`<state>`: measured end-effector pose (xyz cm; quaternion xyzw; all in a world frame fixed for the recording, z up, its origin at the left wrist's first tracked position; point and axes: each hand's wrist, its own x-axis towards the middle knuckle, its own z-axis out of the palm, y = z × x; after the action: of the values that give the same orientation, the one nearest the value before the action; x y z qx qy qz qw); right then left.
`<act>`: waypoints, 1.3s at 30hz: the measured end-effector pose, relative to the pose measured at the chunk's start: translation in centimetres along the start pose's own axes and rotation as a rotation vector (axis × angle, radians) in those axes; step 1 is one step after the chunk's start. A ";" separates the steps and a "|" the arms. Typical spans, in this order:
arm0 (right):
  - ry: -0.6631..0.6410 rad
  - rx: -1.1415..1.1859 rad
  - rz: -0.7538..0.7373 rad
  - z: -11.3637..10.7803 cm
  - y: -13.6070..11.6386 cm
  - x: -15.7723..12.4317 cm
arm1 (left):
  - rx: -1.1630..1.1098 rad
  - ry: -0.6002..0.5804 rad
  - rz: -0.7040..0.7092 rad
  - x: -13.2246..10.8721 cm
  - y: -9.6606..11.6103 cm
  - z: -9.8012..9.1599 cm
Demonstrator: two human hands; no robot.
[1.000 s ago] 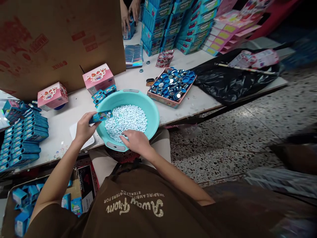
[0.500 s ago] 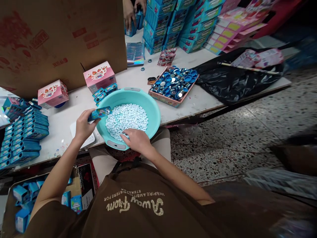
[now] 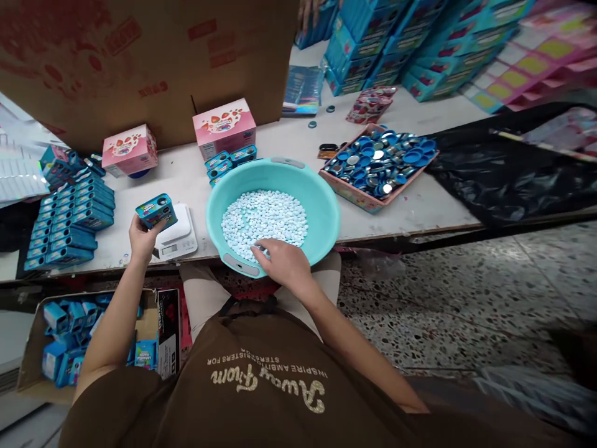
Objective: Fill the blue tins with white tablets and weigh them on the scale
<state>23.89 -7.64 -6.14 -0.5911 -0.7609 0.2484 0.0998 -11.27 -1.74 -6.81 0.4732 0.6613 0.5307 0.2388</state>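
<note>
My left hand (image 3: 141, 238) is closed round a small blue tin (image 3: 157, 211), held upright just above a white kitchen scale (image 3: 177, 239) on the table. My right hand (image 3: 284, 264) rests inside a teal basin (image 3: 321, 205), fingers curled down into the heap of small pale blue tablets (image 3: 265, 219) at the basin's near edge; what the fingertips pinch is hidden. The basin overhangs the table's front edge above my lap.
Rows of blue tins (image 3: 65, 224) lie at the left, two pink boxes (image 3: 224, 126) behind, a pink tray of blue lids (image 3: 379, 163) to the right, a black plastic bag (image 3: 508, 174) beyond. Another person's hand (image 3: 311, 14) shows at the top. A cardboard box of tins (image 3: 69, 336) sits below.
My left hand has carried the tin left, away from the basin rim, to above the scale. My right hand stays in the tablets. The view has shifted right.
</note>
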 end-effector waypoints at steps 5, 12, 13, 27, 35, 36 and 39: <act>0.012 0.022 0.025 0.4 0.0 -0.2 | -0.037 -0.001 -0.097 1.0 -4.3 -1.1; 0.006 0.060 0.065 0.9 0.2 -0.3 | -0.122 -0.045 -0.156 1.8 -7.5 -0.1; -0.010 0.066 0.074 0.9 0.2 -0.3 | -0.116 -0.062 -0.154 1.7 -7.6 0.0; -0.049 0.044 0.103 1.2 0.6 -0.4 | 0.271 0.508 -0.209 -2.6 -12.2 -8.4; -0.055 0.023 0.132 1.4 0.7 -0.4 | 0.696 0.433 -0.178 -3.7 -13.5 -7.1; -0.061 0.015 0.138 1.5 0.8 -0.4 | 0.702 0.437 -0.188 -3.7 -13.4 -7.0; -0.071 0.004 0.134 1.5 0.8 -0.3 | 0.698 0.435 -0.199 -3.7 -13.4 -7.0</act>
<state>23.99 -8.21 -7.80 -0.6314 -0.7221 0.2770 0.0572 -20.31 -8.20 -17.68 0.3366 0.8787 0.3370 -0.0309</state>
